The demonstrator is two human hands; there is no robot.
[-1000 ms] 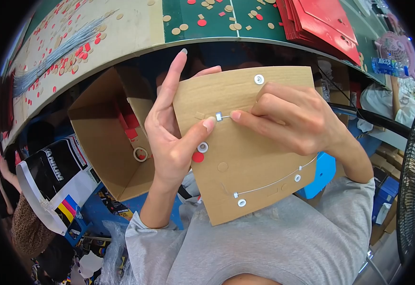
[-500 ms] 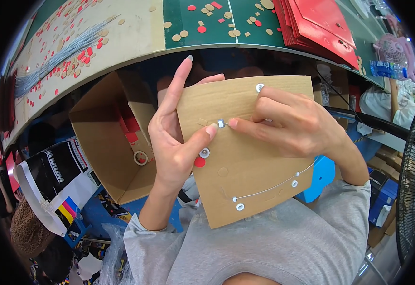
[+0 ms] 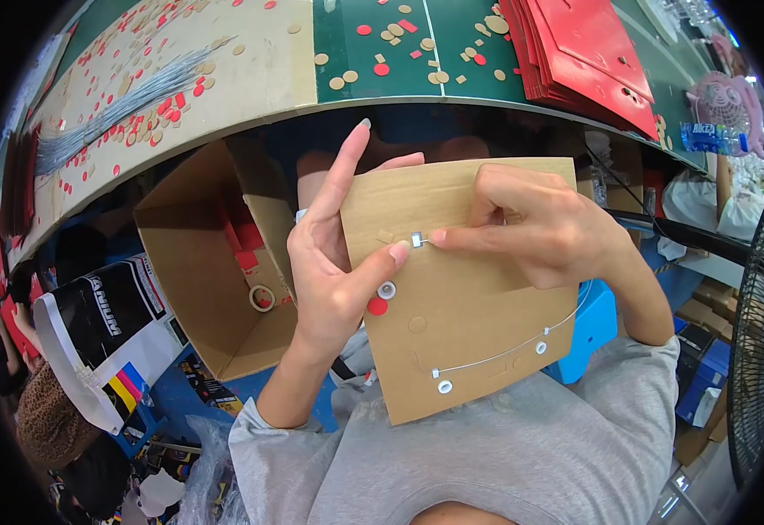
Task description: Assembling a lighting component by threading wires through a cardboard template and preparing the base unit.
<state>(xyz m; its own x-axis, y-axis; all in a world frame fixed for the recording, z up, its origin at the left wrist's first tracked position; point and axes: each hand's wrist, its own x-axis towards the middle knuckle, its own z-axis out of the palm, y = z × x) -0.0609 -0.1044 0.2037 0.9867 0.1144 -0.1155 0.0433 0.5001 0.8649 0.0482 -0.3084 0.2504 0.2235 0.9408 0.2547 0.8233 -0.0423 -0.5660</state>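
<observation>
A brown cardboard sheet (image 3: 478,306) is tilted in front of my chest. My left hand (image 3: 334,271) grips its left edge, thumb on the face and index finger stretched up beyond it. Beside that thumb tip is a small slot with a white tab (image 3: 417,240). My right hand (image 3: 553,227) is curled over the upper right, one fingertip on a short bit of thin wire at the tab. Lower down, a thin wire (image 3: 496,357) runs between two small clips above white eyelets (image 3: 445,387). A white button (image 3: 386,290) and red disc (image 3: 378,306) show near my left thumb.
Ahead, the table (image 3: 277,74) carries scattered red and tan discs, a bundle of wires (image 3: 128,109) and stacked red folders (image 3: 588,61). An open cardboard box (image 3: 185,262) stands left, a blue stool (image 3: 594,328) right. A black fan (image 3: 763,324) is at far right.
The cardboard and both hands have shifted slightly right and down in view. The right fingers are drawn in, and the white button near their tips is now covered. Both hands stay at the tab.
</observation>
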